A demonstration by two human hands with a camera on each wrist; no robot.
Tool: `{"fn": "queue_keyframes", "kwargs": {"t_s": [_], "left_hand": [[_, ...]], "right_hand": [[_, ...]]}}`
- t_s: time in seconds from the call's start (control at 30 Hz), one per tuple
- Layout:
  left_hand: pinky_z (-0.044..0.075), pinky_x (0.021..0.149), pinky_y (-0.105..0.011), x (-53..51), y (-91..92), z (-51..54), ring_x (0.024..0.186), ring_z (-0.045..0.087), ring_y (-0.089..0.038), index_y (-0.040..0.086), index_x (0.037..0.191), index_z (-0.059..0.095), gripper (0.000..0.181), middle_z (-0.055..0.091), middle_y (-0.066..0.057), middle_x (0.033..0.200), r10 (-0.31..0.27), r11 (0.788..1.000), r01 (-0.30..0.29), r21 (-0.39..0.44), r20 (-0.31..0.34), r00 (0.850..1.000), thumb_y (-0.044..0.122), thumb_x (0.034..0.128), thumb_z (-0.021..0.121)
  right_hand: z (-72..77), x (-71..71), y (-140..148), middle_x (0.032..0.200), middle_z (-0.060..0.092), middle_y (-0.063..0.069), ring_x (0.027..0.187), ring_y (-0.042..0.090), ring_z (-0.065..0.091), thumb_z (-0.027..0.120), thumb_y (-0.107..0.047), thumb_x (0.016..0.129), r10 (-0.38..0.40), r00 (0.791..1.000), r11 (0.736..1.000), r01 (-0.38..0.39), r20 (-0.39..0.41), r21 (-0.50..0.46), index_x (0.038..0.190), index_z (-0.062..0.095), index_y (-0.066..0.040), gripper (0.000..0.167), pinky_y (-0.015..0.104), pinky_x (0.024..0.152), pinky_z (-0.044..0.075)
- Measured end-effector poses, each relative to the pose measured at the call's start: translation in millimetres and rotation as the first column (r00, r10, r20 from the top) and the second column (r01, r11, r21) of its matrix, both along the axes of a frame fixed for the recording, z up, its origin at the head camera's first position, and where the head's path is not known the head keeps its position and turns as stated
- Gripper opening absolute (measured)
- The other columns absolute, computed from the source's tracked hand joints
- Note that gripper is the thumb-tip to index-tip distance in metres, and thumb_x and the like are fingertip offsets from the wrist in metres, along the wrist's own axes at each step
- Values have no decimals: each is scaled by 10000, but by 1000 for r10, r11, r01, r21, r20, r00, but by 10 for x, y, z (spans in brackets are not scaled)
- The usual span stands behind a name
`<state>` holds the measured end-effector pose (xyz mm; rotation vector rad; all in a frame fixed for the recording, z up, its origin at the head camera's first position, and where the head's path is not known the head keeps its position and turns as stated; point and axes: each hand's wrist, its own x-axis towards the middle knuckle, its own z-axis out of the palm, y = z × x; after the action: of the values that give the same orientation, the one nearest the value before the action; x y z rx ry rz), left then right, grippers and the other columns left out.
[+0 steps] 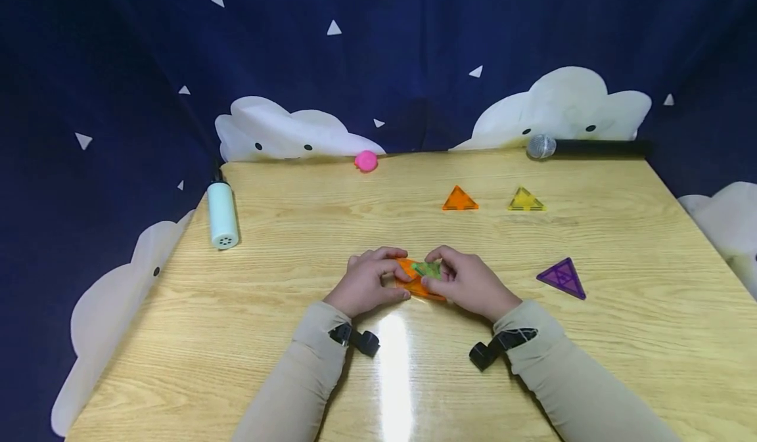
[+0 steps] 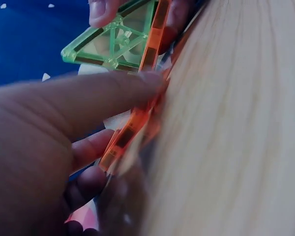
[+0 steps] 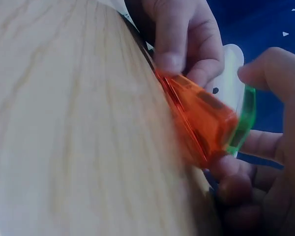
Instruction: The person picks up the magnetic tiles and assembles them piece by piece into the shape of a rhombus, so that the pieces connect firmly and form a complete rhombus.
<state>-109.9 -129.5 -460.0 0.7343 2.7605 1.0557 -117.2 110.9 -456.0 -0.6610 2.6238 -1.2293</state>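
No words to read
There are no letters, numbers or signs that can be read.

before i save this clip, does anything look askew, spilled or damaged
I see nothing spilled or damaged. The green tile is askew, tilted up between the left hand and right hand, while the purple tile lies flat; handling likely explains that.
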Motion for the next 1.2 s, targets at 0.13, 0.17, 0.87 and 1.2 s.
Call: {"fn": "queue_keyframes", "kwargs": {"t_s": [0.13,0.17,0.87,1.2], "left_hand": [[261,910,-408,14,3,9,1273,495,-223,289,890,715,115,576,34,1392,15,1000,-15,5,-6,1000,354,861,805],[263,910,-409,17,6,13,1270,500,-225,286,900,715,114,578,29,1390,19,1000,-19,3,-8,1000,351,865,802],[381,728,-385,59,-82,81,731,477,-186,101,1031,614,620,474,-24,873,373,900,-370,-231,-33,927,638,766,773],[337,940,-450,53,22,90,782,526,-176,93,1122,542,536,634,-2,976,383,924,-382,-24,47,923,390,796,847]], "right_hand": [[18,3,31,730,576,-36,538,127,528,643,-318,964,8,1000,1000,-8,10,3,1263,596,-159,341,291,539,445],[21,4,36,726,577,-42,546,128,534,618,-310,978,7,1000,1000,-7,-2,8,1279,591,-151,341,297,555,455],[-33,41,-56,616,435,-43,521,112,384,637,-203,915,-161,976,976,179,-146,121,777,498,-146,204,278,526,324],[-5,57,-39,623,442,-39,522,114,388,659,-204,923,-172,969,973,195,-179,121,773,503,-148,224,275,527,323]]}}
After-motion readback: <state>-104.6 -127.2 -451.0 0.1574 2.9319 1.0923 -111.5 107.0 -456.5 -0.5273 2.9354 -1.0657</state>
